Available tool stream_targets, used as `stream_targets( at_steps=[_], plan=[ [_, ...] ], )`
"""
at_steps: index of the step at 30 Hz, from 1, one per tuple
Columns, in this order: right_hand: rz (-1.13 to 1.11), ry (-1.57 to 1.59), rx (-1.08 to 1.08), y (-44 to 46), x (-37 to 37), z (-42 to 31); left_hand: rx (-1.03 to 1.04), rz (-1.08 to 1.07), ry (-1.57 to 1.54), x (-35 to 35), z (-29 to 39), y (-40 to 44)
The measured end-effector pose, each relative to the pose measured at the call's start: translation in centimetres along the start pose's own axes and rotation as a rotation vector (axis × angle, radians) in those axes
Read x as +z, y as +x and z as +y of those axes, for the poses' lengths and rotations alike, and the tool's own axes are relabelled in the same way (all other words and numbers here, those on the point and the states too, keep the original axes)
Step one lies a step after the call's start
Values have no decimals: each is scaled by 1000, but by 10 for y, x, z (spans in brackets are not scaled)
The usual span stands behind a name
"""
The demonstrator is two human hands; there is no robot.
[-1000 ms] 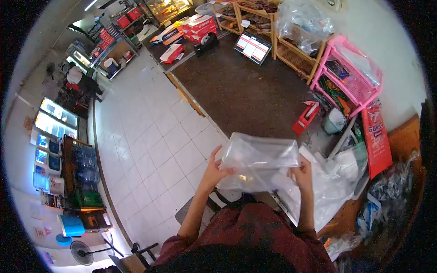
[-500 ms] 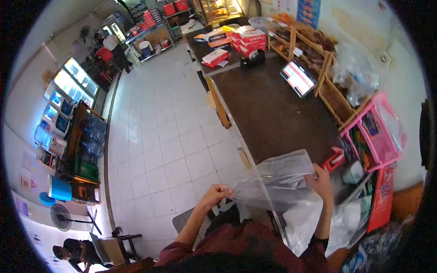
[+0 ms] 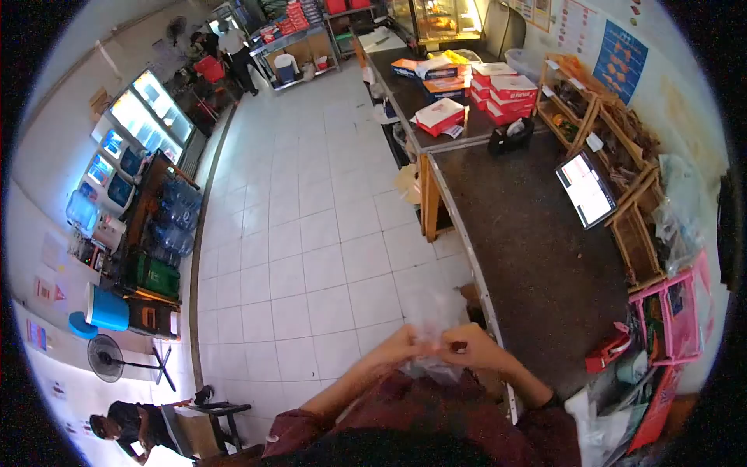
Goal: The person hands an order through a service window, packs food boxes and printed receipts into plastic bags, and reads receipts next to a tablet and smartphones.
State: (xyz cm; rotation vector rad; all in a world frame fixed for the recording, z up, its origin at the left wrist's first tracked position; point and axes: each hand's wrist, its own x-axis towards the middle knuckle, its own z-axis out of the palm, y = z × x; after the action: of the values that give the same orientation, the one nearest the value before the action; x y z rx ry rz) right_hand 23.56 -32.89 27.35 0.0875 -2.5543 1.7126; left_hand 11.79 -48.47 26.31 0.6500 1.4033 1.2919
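Note:
Close to my chest, both hands are gathered on a clear plastic bag (image 3: 433, 310), now bunched up beside the counter edge. My left hand (image 3: 395, 348) pinches it from one side. My right hand (image 3: 473, 347) grips it from the other, thumb and forefinger curled together. The hands nearly touch, and the crumpled plastic shows between, above and below them. Its opening cannot be made out. To the right is the dark counter (image 3: 537, 241), with a red tape dispenser (image 3: 608, 349) near its close end.
A lit tablet (image 3: 585, 189) leans by a wooden rack (image 3: 595, 117). Red and white boxes (image 3: 510, 93) sit farther along the counter. A pink basket (image 3: 681, 319) stands at right. Tiled floor (image 3: 311, 249) lies left. One person (image 3: 140, 428) sits at lower left; others stand far back.
The bag, earlier stretched wide between my hands over the counter edge, is now bunched. My right hand has moved left and down to meet my left hand. The view has shifted left.

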Motion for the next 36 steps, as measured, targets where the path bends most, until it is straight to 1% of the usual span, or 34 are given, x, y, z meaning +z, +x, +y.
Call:
stream_targets(
  at_steps=[1,2,3,4,5,6,7,8,9,10,11,12,13,14,15,16,17,18,20,21,22,23,24,25,26,28,29,30,31,32,33,35,36],
  plan=[
    [66,-113,-18,2,-10,-6,52,117,447,-25,16,-8],
    [130,-233,-38,3,-28,-10,51,258,893,-50,32,-16],
    [341,-362,-106,5,-60,-2,156,477,67,-92,12,-26],
    [427,-503,45,9,-89,-10,231,582,683,-155,0,-30],
    [458,-526,58,21,-105,-26,254,738,169,-176,1,-26],
    [499,-551,-15,40,-104,-20,133,849,198,-185,12,-23],
    [535,-569,-83,57,-100,-10,119,839,196,-192,12,-11],
    [535,-561,-58,74,-99,5,38,982,445,-197,11,0],
    [511,-416,-34,98,-105,25,-25,1113,707,-204,13,18],
    [492,-273,-16,123,-112,43,91,1080,653,-208,4,34],
    [469,-188,-13,145,-115,58,303,942,769,-209,0,53],
    [441,-105,-12,167,-118,74,243,835,1047,-197,8,72],
    [444,-101,4,189,-119,90,267,738,1000,-191,1,94],
    [347,-9,44,211,-120,107,282,643,951,-189,-10,115],
    [251,88,83,231,-123,126,214,541,624,-194,-24,137],
    [255,101,94,250,-132,147,102,556,538,-203,-37,155],
    [28,209,131,273,-145,170,0,570,458,-215,-40,174],
    [-199,317,164,297,-162,190,-5,558,466,-231,-31,193],
    [-159,152,-17,344,-220,231,79,703,720,-267,-11,231],
    [-28,-117,110,367,-249,287,273,758,701,-286,10,258],
    [302,-350,169,390,-276,316,395,757,868,-307,34,284],
    [619,-193,293,410,-295,347,330,775,806,-326,55,311],
    [706,-307,312,428,-322,398,434,792,952,-335,89,342],
    [791,-424,332,439,-343,440,470,731,963,-348,112,376],
    [798,-417,350,448,-350,457,506,666,973,-363,131,410],
    [895,-637,402,463,-359,476,520,560,965,-389,151,487],
    [904,-635,420,467,-361,479,524,523,988,-397,156,527],
    [835,-613,526,470,-363,479,530,487,1011,-405,157,566],
    [765,-589,631,473,-363,477,536,494,1022,-414,151,607],
    [764,-690,696,475,-360,476,543,502,1033,-421,142,646],
    [774,-688,713,476,-363,480,545,482,1032,-426,138,683],
    [727,-402,606,473,-366,486,170,167,628,-424,132,738],
    [790,-304,557,475,-363,485,171,148,626,-412,130,743]
  ],
)
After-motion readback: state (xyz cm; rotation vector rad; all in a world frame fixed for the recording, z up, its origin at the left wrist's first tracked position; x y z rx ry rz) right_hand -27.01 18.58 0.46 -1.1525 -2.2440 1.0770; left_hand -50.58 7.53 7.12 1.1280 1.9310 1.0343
